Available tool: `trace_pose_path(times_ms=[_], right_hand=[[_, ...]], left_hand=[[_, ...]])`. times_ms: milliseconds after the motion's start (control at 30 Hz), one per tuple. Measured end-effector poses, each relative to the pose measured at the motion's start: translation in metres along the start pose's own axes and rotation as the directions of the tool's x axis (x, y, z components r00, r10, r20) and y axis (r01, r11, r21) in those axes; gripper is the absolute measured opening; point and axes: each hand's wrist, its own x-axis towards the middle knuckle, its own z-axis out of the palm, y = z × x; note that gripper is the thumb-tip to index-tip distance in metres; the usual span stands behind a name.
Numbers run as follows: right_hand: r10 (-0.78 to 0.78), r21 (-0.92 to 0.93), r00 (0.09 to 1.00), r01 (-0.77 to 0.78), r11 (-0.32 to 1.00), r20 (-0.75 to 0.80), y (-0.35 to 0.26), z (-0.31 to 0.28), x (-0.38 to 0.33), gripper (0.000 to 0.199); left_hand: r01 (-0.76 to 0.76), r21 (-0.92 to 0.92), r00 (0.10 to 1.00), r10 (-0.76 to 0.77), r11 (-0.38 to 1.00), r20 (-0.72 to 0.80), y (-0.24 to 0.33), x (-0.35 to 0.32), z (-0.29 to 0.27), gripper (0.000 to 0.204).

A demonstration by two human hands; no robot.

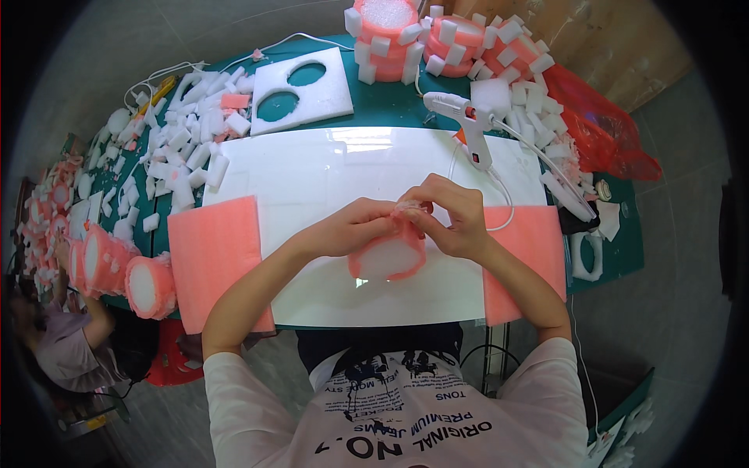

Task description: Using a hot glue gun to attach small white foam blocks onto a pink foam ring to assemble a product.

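Foam disc (388, 257) lies flat-face up; left hand (351, 228) at 9 & right hand (456, 218) at 1 pinch its pink rim, grips closed.

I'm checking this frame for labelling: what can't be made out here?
Head view only:
- Top edge of the foam disc: covered by the left hand and right hand.
- Fingertip contact: too small.
- Finished rings: cut off by the top edge.
- Glue gun cord end: runs off the table.
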Motion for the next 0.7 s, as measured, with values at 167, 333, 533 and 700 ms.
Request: trace_pose_path(times_ms=[167,333,533,700], right_hand=[[0.059,0.056,0.997,-0.061,0.997,0.042,0.002,-0.002,0.0,0.01],[0.221,0.302,0.969,-0.246,0.921,0.114,0.006,-0.004,-0.002,0.013],[0.35,0.491,0.909,-0.417,0.765,0.227,0.005,-0.007,0.0,0.017],[0.451,0.564,0.839,-0.54,0.625,0.304,0.004,-0.01,0.0,0.018]], left_hand=[[-0.009,0.044,1.0,0.009,0.999,-0.003,0.002,0.0,0.0,0.026],[-0.018,0.042,0.999,0.017,0.999,0.037,0.01,-0.001,0.003,0.027],[-0.06,0.103,0.995,0.052,0.993,0.085,0.018,-0.003,0.003,0.027],[-0.025,0.13,0.996,0.013,0.991,0.092,0.019,-0.004,0.004,0.027]])
